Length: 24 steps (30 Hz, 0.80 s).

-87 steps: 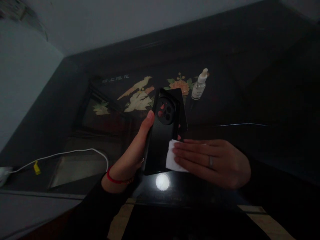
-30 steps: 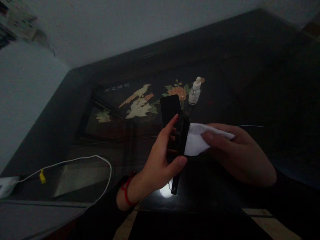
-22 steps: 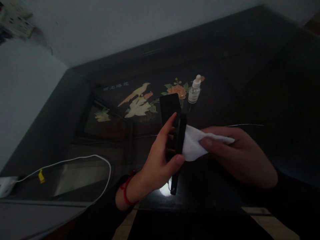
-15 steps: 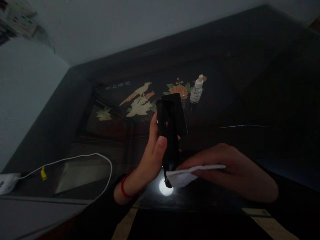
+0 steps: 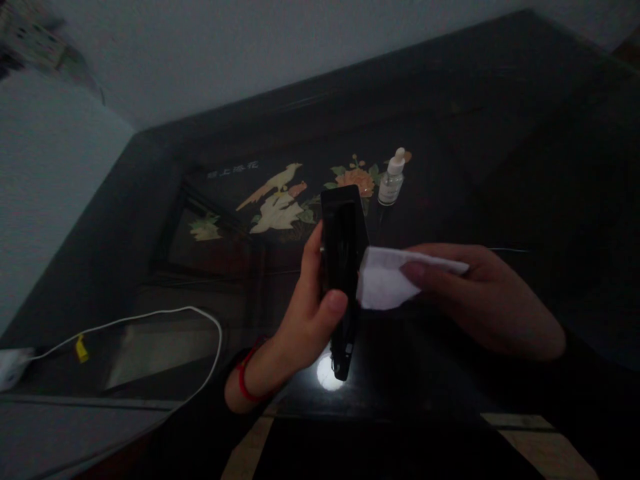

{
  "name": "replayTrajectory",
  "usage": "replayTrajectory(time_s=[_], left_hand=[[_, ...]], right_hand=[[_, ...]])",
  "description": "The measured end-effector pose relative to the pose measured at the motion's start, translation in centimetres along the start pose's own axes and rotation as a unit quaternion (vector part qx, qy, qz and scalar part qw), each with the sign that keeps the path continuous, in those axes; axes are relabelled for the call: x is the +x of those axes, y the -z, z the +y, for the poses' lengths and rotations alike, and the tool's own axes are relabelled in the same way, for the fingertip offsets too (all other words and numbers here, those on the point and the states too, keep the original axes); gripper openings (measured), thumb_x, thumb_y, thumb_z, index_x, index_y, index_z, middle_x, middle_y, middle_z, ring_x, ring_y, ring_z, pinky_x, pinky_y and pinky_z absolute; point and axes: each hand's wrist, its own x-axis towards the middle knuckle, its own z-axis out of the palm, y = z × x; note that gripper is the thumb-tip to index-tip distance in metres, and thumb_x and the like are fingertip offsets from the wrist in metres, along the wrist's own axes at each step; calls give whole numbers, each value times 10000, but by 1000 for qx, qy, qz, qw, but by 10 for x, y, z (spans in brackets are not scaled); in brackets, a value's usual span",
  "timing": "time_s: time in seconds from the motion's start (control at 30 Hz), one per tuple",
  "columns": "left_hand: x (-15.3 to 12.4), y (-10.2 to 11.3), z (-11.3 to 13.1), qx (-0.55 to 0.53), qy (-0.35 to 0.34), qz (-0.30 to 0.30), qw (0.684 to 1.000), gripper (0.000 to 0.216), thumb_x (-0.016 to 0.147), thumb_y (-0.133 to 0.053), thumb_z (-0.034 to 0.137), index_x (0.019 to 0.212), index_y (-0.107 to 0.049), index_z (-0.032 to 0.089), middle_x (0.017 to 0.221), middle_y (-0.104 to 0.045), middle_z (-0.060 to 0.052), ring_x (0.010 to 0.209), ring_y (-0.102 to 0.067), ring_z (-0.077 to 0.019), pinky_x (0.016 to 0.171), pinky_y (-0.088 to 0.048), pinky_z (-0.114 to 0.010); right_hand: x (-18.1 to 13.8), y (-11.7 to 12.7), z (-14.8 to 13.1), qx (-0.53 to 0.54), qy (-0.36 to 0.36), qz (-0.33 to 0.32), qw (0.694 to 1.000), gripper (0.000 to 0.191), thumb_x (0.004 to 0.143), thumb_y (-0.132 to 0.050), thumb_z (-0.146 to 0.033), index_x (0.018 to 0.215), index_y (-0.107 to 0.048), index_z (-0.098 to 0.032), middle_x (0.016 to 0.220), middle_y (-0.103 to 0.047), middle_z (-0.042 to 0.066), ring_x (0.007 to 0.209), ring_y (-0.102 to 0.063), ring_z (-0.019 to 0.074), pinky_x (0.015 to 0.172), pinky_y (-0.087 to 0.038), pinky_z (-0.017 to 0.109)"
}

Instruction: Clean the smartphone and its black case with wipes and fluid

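My left hand (image 5: 306,319), with a red band at the wrist, grips a black phone (image 5: 343,280) held nearly edge-on above a dark glossy table. My right hand (image 5: 485,300) pinches a white cloth (image 5: 383,283) between thumb and fingers, and the cloth presses against the phone's right side. A second flat black slab (image 5: 346,207), a phone or a case, shows just behind the held phone's top; I cannot tell whether it lies on the table.
A small clear dropper bottle (image 5: 391,180) stands on the table (image 5: 450,153) behind the phone, by an inlaid bird-and-flower picture (image 5: 280,200). A white cable (image 5: 150,320) with a yellow tag curves at the left to a white plug (image 5: 10,367). A light glares off the tabletop under the phone.
My right hand rose with the cloth from the phone's lower end to its upper right side. The phone has been turned from back-facing to nearly edge-on since the earliest frame.
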Motion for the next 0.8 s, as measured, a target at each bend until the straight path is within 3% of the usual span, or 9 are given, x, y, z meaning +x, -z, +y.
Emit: replayTrajectory(time_s=[0.03,0.1,0.17,0.23,0.37,0.5,0.63,0.8], left_hand=[[0,2,-2,47,-62,-19,997,760,835,-494,638,1484,-217,355,1384,-455,-95,1136,-563,-260,795,-556,-352],[1,5,-3,150,-182,-56,970,851,773,-573,655,1490,-229,353,1376,-449,-99,1164,-535,-279,830,-546,-379],[4,8,-2,243,-284,-65,925,913,729,-605,681,1491,-253,323,1337,-478,-113,1146,-543,-276,864,-531,-394],[6,10,0,303,-339,-61,889,931,727,-600,689,1493,-261,284,1309,-510,-131,1134,-555,-266,883,-521,-392],[10,11,3,348,-370,-50,860,931,739,-628,643,1486,-270,217,1305,-545,-166,1165,-555,-271,925,-502,-405],[13,15,3,348,-385,-18,855,930,720,-701,563,1464,-310,165,1334,-536,-179,1205,-532,-278,968,-471,-428],[13,19,0,336,-358,-11,871,954,707,-724,532,1489,-262,242,1396,-497,-147,1242,-503,-304,996,-439,-477],[12,22,-3,329,-355,-24,874,903,742,-715,449,1497,-249,277,1468,-433,-98,1275,-464,-296,1042,-392,-469]], right_hand=[[2,1,-1,69,-35,32,996,142,779,-721,-325,843,-741,-200,758,-737,6,658,-673,116,606,-542,181],[5,2,-2,174,-86,36,980,162,720,-774,-313,814,-734,-187,717,-718,4,612,-655,106,577,-546,170],[6,0,-4,212,-111,15,971,176,665,-819,-294,776,-735,-185,688,-705,3,590,-646,109,543,-548,164],[5,-1,-7,221,-109,8,969,200,613,-854,-290,748,-742,-193,673,-698,0,578,-638,109,514,-543,153],[-1,-1,-13,232,-86,17,969,237,554,-889,-300,742,-757,-245,624,-652,-35,546,-602,80,493,-525,121],[-6,3,-12,214,-74,-3,974,251,592,-866,-360,797,-761,-258,633,-636,-36,533,-590,73,520,-532,130],[-8,4,-9,198,-24,-47,979,140,698,-801,-347,781,-754,-245,613,-637,-20,529,-595,95,522,-528,169],[-11,4,-9,197,12,-27,980,105,713,-793,-338,787,-754,-275,638,-665,-19,551,-611,117,522,-516,201]])
